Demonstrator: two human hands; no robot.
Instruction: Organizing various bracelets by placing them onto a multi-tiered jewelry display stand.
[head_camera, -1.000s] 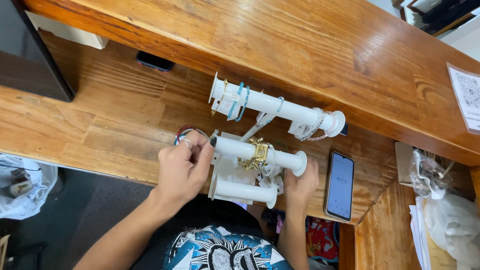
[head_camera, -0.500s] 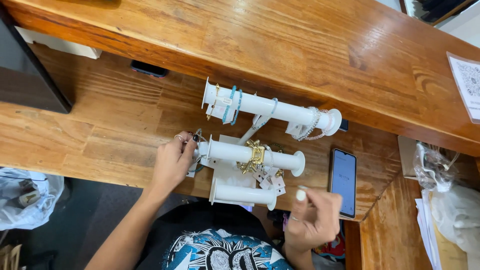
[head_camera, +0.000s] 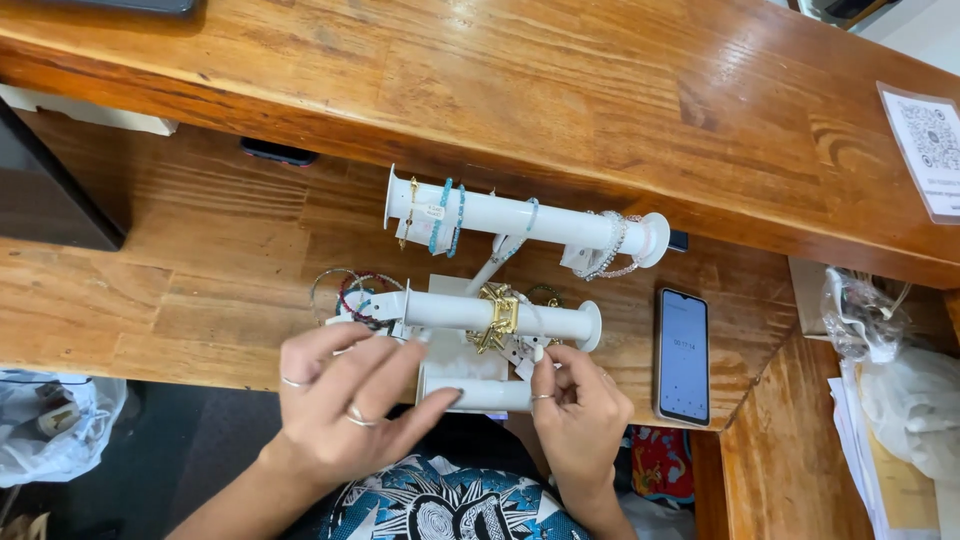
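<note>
While the white three-tier jewellery display stand (head_camera: 500, 300) sits on the near edge of the brown wooden desk (head_camera: 180, 290), my left hand (head_camera: 345, 405) lies spread over its near left corner, fingers loose and open, the fingertips resting against the lowest white bar (head_camera: 480, 394) without gripping anything. My right hand (head_camera: 580, 410) is just to the right, thumb and forefinger pinched on a small white tag (head_camera: 527, 362) hanging below the gold chain bracelet (head_camera: 497, 315) on the middle bar (head_camera: 470, 312). Thin beaded bangles (head_camera: 350, 290) in red and green ring the left end of that middle bar. The far, highest bar (head_camera: 520, 217) carries turquoise bead bracelets (head_camera: 445, 215) near its left end and pale pearl ones (head_camera: 605, 255) near its right. A black smartphone (head_camera: 683, 354) with a lit screen lies flat on the desk just right of the stand.
</note>
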